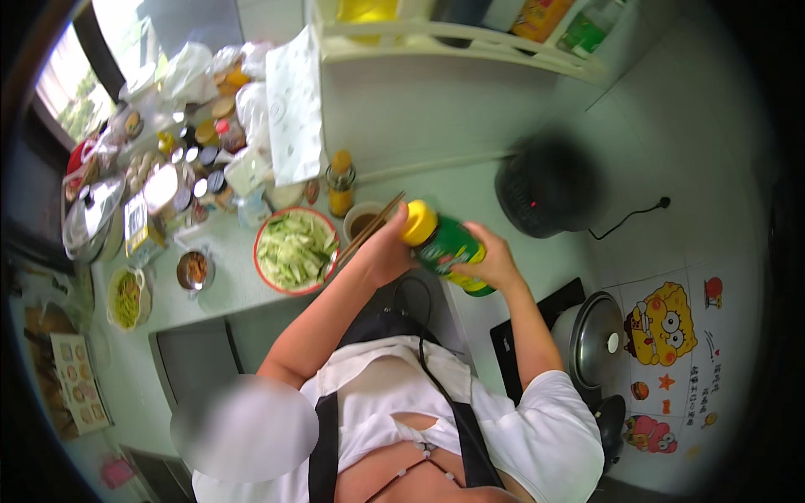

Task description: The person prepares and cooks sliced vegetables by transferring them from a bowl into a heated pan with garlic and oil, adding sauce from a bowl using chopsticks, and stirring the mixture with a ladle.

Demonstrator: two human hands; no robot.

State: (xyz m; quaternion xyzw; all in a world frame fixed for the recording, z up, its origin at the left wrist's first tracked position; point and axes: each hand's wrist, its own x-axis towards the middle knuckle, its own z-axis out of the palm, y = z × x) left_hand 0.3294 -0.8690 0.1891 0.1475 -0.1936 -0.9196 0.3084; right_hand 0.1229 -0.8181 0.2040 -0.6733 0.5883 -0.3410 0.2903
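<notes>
In front of me, a green canister with a yellow lid is held tilted above the counter. My right hand wraps around its lower part, fingers closed. At the lid end is my left hand, its fingers closed against the yellow lid and partly hidden. A pair of chopsticks slants close beside my left hand, over the edge of a small bowl of brown liquid; whether the hand touches them is unclear. To the left, a red-rimmed plate carries sliced pale green vegetable.
A bottle with a yellow cap stands behind the bowl. Farther left are a small metal bowl, a dish of green shreds and crowded jars. On the right stand a black rice cooker and a lidded pot.
</notes>
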